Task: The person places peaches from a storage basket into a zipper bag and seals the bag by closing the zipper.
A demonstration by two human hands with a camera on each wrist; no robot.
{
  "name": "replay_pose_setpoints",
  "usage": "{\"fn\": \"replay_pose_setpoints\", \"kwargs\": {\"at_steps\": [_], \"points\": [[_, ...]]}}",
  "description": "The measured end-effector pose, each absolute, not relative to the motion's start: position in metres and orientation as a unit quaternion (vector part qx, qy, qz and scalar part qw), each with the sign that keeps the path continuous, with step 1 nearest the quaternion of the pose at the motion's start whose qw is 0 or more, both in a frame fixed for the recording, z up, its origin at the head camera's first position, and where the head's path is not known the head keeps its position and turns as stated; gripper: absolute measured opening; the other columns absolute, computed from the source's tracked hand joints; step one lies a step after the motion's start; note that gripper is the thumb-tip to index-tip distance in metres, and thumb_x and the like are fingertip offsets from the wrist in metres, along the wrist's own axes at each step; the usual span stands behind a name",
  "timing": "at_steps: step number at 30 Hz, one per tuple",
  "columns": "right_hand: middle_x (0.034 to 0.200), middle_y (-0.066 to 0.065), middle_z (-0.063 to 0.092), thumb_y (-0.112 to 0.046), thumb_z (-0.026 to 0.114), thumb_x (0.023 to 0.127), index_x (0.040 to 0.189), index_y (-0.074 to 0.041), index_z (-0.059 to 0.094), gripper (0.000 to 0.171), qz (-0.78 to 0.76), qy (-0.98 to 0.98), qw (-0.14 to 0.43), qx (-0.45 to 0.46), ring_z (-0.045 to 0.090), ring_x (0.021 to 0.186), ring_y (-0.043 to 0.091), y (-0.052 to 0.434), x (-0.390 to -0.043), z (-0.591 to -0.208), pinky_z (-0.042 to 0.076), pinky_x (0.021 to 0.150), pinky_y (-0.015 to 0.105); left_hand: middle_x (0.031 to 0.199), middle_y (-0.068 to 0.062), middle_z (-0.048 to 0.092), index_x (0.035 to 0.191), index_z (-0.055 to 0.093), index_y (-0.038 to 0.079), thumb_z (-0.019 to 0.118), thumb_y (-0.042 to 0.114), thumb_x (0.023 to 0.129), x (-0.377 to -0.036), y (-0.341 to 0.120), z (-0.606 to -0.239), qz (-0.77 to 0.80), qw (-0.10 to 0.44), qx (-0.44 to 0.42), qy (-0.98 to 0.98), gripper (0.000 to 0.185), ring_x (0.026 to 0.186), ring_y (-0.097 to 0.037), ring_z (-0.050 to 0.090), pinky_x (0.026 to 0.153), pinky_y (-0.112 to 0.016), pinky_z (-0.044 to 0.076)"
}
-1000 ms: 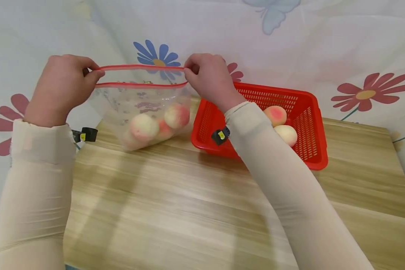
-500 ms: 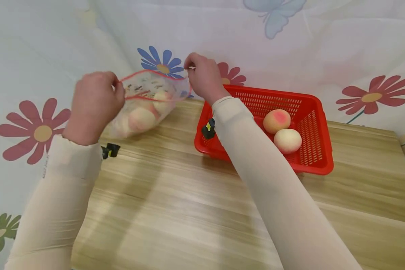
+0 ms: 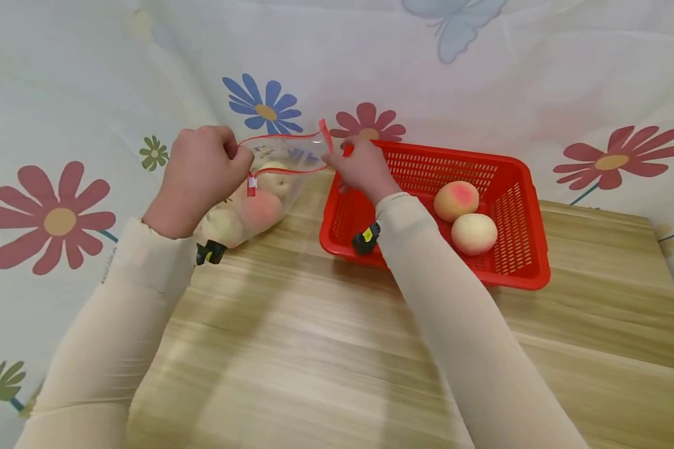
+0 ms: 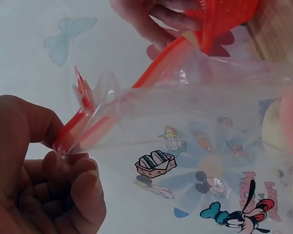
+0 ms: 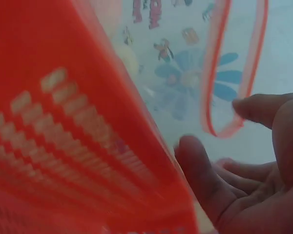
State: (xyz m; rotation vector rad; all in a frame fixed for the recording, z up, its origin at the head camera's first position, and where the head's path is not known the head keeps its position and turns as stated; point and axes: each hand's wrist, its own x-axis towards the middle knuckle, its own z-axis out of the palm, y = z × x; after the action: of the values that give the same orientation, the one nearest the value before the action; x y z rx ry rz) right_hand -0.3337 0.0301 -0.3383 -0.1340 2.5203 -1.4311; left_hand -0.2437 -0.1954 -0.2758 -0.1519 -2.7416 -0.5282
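A clear zip bag (image 3: 283, 159) with a red zip strip and cartoon prints lies tilted on the wooden table (image 3: 314, 349), with several peaches (image 3: 261, 209) inside. My left hand (image 3: 202, 168) pinches the left end of the zip strip, seen close in the left wrist view (image 4: 63, 141). My right hand (image 3: 362, 168) hovers at the strip's right end, by the red basket's (image 3: 533, 187) left corner. In the right wrist view its thumb and forefinger (image 5: 263, 107) are spread apart, and the strip's end (image 5: 224, 129) lies just beside the fingertip, not pinched.
The red basket holds two peaches (image 3: 457, 201) (image 3: 473, 234) and stands at the table's back right. A floral cloth (image 3: 483, 75) hangs right behind the bag and basket. Bare wood stretches across the front of the table.
The bag has dropped from held-up and stretched wide to lying on the table. My left hand has moved right along the strip, and my right hand has lowered and loosened off the strip's end.
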Motion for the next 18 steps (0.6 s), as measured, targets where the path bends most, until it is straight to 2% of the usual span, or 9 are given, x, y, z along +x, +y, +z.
{"fn": "replay_pose_setpoints", "kwargs": {"at_steps": [3, 6, 8, 10, 12, 14, 16, 18], "points": [[0.101, 0.012, 0.064, -0.048, 0.062, 0.091, 0.141, -0.013, 0.041, 0.064, -0.518, 0.838, 0.165, -0.042, 0.070, 0.076, 0.023, 0.020, -0.331, -0.343, 0.058, 0.071, 0.028, 0.052, -0.004, 0.038, 0.058, 0.047, 0.007, 0.042, 0.016, 0.081, -0.244, -0.195, -0.276, -0.190, 0.167, -0.055, -0.966, 0.025, 0.054, -0.025, 0.037, 0.049, -0.034, 0.028], [0.098, 0.013, 0.063, -0.035, 0.063, 0.093, 0.134, -0.013, 0.044, 0.050, -0.565, 0.805, 0.173, -0.056, 0.069, 0.076, 0.024, 0.008, -0.330, -0.348, 0.059, 0.068, 0.031, 0.050, -0.002, 0.034, 0.055, 0.044, 0.009, 0.044, 0.017, 0.078, -0.243, -0.196, -0.277, -0.183, 0.156, -0.065, -0.969, 0.024, 0.053, -0.023, 0.035, 0.049, -0.033, 0.026], [0.101, 0.012, 0.062, -0.024, 0.061, 0.094, 0.138, -0.015, 0.043, 0.049, -0.583, 0.793, 0.162, -0.072, 0.068, 0.078, 0.026, 0.002, -0.331, -0.349, 0.059, 0.069, 0.031, 0.049, 0.000, 0.032, 0.055, 0.042, 0.010, 0.045, 0.018, 0.078, -0.243, -0.198, -0.274, -0.165, 0.132, -0.069, -0.975, 0.025, 0.051, -0.021, 0.034, 0.048, -0.033, 0.025], [0.108, 0.010, 0.061, -0.017, 0.059, 0.094, 0.145, -0.019, 0.037, 0.055, -0.591, 0.788, 0.148, -0.091, 0.067, 0.082, 0.026, -0.002, -0.331, -0.348, 0.059, 0.071, 0.030, 0.050, 0.001, 0.032, 0.058, 0.041, 0.009, 0.046, 0.021, 0.078, -0.246, -0.202, -0.266, -0.139, 0.090, -0.065, -0.984, 0.024, 0.050, -0.020, 0.033, 0.048, -0.032, 0.026], [0.112, 0.009, 0.060, -0.014, 0.058, 0.094, 0.149, -0.023, 0.033, 0.061, -0.586, 0.792, 0.134, -0.109, 0.065, 0.086, 0.025, -0.004, -0.331, -0.346, 0.058, 0.073, 0.029, 0.054, 0.000, 0.038, 0.065, 0.046, 0.008, 0.049, 0.030, 0.083, -0.251, -0.205, -0.256, -0.115, 0.037, -0.058, -0.991, 0.029, 0.052, -0.020, 0.038, 0.049, -0.033, 0.030], [0.116, 0.008, 0.059, -0.012, 0.057, 0.094, 0.151, -0.026, 0.030, 0.065, -0.574, 0.799, 0.130, -0.122, 0.062, 0.090, 0.021, -0.004, -0.330, -0.344, 0.057, 0.076, 0.028, 0.060, -0.002, 0.046, 0.075, 0.051, 0.008, 0.051, 0.047, 0.087, -0.260, -0.206, -0.247, -0.101, -0.011, -0.050, -0.994, 0.041, 0.055, -0.021, 0.045, 0.050, -0.034, 0.035], [0.114, 0.010, 0.058, -0.008, 0.056, 0.093, 0.153, -0.027, 0.028, 0.069, -0.556, 0.809, 0.127, -0.141, 0.059, 0.092, 0.021, -0.005, -0.329, -0.343, 0.056, 0.075, 0.026, 0.066, -0.005, 0.052, 0.083, 0.055, 0.007, 0.050, 0.063, 0.086, -0.271, -0.205, -0.242, -0.103, -0.036, -0.044, -0.993, 0.056, 0.059, -0.024, 0.052, 0.051, -0.036, 0.039], [0.114, 0.011, 0.057, -0.005, 0.056, 0.092, 0.154, -0.026, 0.025, 0.073, -0.538, 0.818, 0.129, -0.160, 0.056, 0.093, 0.021, -0.006, -0.328, -0.342, 0.055, 0.074, 0.025, 0.070, -0.006, 0.055, 0.091, 0.057, 0.007, 0.051, 0.072, 0.082, -0.284, -0.203, -0.239, -0.105, -0.052, -0.045, -0.992, 0.066, 0.061, -0.026, 0.055, 0.052, -0.037, 0.043]]}}
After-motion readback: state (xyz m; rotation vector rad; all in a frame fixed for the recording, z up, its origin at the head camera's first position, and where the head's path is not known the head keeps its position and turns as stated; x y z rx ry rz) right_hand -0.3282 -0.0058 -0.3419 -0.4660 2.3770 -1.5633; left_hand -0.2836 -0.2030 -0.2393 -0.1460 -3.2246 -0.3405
